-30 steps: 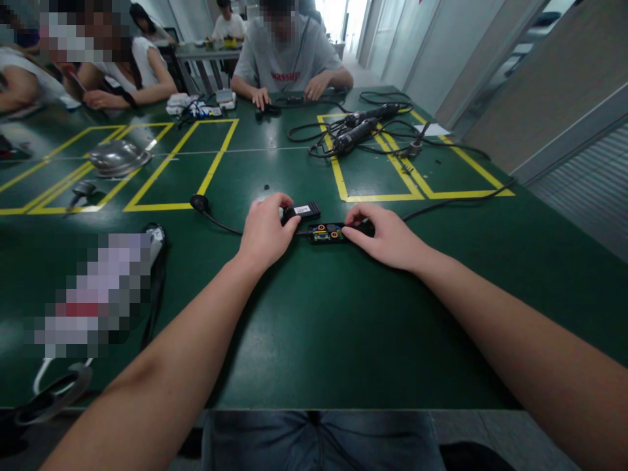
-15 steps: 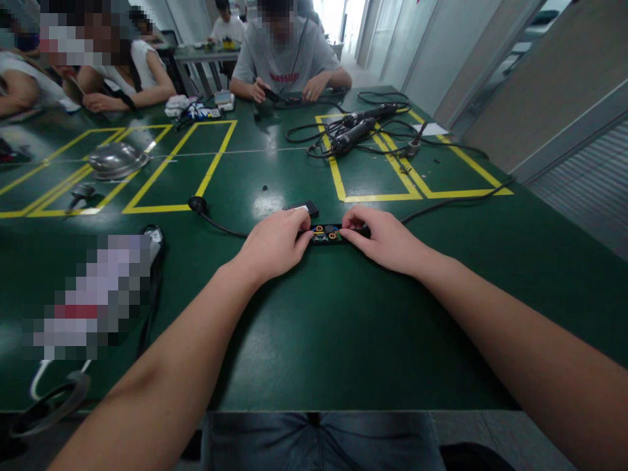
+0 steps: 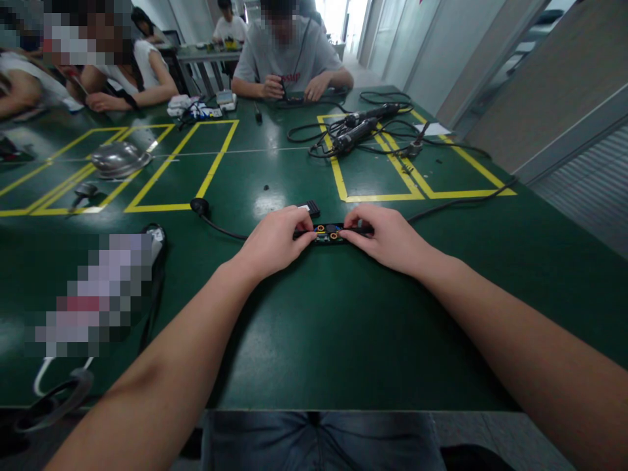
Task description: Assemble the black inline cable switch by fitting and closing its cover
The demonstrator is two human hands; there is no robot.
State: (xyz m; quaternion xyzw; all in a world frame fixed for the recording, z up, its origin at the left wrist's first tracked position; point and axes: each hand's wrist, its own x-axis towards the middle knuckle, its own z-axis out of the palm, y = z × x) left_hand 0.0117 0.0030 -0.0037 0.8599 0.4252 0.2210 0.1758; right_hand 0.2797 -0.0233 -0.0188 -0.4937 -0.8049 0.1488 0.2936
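An open black casing with a circuit board (image 3: 328, 234) inside lies on the green table in front of me. Round copper-coloured coils show on the board. My left hand (image 3: 275, 243) pinches the casing's left end, where a black cable comes out, its fingertips closed. At the opposite end, my right hand (image 3: 387, 239) is closed on the casing beside the other cable. Exactly what lies under the fingertips is hidden. Behind my left hand rests a small black ribbed piece (image 3: 312, 208), partly covered. The left cable ends in a round black plug (image 3: 199, 207).
Black handheld tools with cables (image 3: 356, 134) lie at the back right within yellow tape. A metal bowl (image 3: 120, 160) sits back left, near a small metal part (image 3: 84, 191). A blurred-out pale package (image 3: 105, 288) is at left. Across the table, a person (image 3: 293, 62) handles a similar part.
My hands stay on the casing, with the left fingers shifted slightly right. The view has moved a little. Across the table, the person's hand has brought a black piece upright over their part.
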